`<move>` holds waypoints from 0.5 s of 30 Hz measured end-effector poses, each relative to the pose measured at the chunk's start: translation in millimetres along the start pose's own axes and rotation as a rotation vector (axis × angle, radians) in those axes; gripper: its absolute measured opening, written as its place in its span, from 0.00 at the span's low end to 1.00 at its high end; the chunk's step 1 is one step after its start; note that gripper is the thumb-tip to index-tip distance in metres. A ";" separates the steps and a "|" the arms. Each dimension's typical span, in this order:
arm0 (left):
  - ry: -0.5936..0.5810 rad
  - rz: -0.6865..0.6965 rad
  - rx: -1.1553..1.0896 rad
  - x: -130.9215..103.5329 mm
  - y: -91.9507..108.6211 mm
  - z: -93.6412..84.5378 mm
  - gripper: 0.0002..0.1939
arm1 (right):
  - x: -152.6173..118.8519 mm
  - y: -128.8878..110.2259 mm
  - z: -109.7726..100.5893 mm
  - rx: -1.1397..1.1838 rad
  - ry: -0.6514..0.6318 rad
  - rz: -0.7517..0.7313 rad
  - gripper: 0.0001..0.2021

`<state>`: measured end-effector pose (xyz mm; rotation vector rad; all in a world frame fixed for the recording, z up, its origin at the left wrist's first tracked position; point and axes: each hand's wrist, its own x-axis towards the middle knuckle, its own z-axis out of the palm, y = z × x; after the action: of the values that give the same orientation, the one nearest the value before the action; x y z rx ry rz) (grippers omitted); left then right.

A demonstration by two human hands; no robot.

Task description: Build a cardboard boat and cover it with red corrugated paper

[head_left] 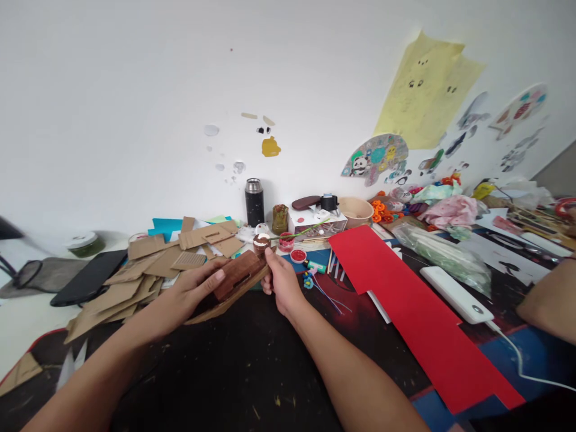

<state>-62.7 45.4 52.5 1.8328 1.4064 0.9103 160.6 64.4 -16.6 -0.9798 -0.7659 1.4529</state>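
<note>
My left hand [198,288] grips the left side of a brown-painted cardboard piece [238,275] with a narrow slot cut in it. My right hand [281,279] pinches its right end, thumb on top and fingers curled below. The piece is held tilted above the dark table mat, its bare cardboard edge showing along the near side. Just behind it stands a small jar of brown paint [261,241]. A thin green stick [306,230] slants from the brown jar across a jar of red paint [286,243]. The red paint's lid [297,256] lies nearby.
Cut cardboard pieces [135,288] are heaped on the left, with scissors [67,369] nearer me. A long red sheet [405,312] and a white power bank [456,294] lie right. A black flask [254,204] stands by the wall. Another person's arm [549,300] shows at right.
</note>
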 end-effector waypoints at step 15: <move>-0.141 -0.024 0.027 -0.7 22.0 -4.0 0.35 | -0.3 -0.9 0.4 -0.010 0.007 0.011 0.35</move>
<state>-54.6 40.2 72.8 1.8574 1.3561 0.7383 160.6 64.3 -15.6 -0.9975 -0.7640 1.4553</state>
